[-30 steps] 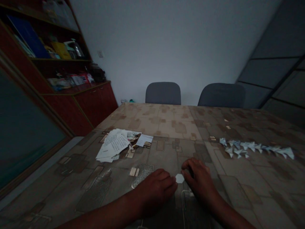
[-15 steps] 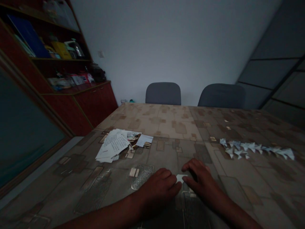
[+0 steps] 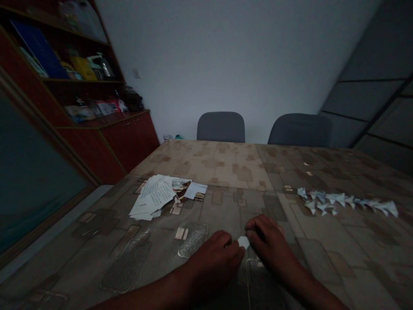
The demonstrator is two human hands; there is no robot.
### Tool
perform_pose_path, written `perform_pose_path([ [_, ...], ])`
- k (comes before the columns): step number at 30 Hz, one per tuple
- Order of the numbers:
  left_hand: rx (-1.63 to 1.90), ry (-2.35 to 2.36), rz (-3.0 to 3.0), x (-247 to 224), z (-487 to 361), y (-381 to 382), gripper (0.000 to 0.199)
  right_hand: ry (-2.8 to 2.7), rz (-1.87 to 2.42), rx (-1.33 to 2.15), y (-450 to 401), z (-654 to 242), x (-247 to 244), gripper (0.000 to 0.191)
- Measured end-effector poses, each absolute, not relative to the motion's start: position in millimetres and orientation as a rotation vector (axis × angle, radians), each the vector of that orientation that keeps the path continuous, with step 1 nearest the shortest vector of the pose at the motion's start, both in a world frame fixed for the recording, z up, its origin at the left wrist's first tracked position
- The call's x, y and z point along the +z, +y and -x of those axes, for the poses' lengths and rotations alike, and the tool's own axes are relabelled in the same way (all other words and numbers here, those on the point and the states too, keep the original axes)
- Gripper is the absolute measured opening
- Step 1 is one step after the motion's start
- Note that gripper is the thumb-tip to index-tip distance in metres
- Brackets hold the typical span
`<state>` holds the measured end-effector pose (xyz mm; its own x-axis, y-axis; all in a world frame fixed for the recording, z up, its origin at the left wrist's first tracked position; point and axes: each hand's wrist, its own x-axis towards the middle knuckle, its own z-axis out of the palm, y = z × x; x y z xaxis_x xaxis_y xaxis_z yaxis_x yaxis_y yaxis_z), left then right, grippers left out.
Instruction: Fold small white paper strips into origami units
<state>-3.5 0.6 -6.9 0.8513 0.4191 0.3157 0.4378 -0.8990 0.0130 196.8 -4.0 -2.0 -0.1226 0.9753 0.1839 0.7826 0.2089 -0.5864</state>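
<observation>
A small white folded piece of paper [image 3: 244,242] lies between my two hands, low above the near part of the table. My left hand [image 3: 222,256] has its fingers curled and pinches the paper's left side. From the other side, my right hand [image 3: 266,237] presses thumb and forefinger together at the paper's right edge. Part of the paper is hidden by the fingers. Ahead on the left is a loose pile of printed paper sheets [image 3: 153,196]. Far to the right, several small folded paper shapes [image 3: 342,200] stand in rough rows.
A patterned cloth covers the table [image 3: 213,159]. Two grey chairs, one in the middle [image 3: 221,126] and one to the right [image 3: 300,129], stand at its far edge. A red-brown cabinet [image 3: 129,137] with filled shelves is on the left, by the wall.
My right thumb has moved up against the forefinger, closing the gap at the paper's right edge. The paper has turned slightly, and the left hand has shifted a little.
</observation>
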Motion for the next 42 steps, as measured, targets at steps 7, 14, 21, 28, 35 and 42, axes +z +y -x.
perform_pose_path([
  [7, -0.533, -0.679, 3.016, -7, 10, -5, 0.013, -1.990, 1.678, 0.427, -5, -194, -4, 0.006],
  [14, -0.571, -0.648, 3.033, -2, 23, -6, 0.018, -1.996, 1.675, 0.417, -7, -194, -1, 0.008],
  [21, -0.547, -0.721, 3.041, -2, 21, -6, 0.020, -2.015, 1.708, 0.297, -11, -186, -6, 0.010],
  [28, -0.578, -0.741, 3.039, -6, 25, -4, 0.023, -1.991, 1.724, 0.416, -10, -193, -1, 0.008],
  [35, -0.664, -0.672, 2.989, -10, 33, -2, 0.022, -1.993, 1.650, 0.503, -6, -204, -3, 0.012],
  [42, -0.630, -0.626, 2.985, -3, 28, -1, 0.021, -2.000, 1.697, 0.421, -8, -194, 2, 0.008],
])
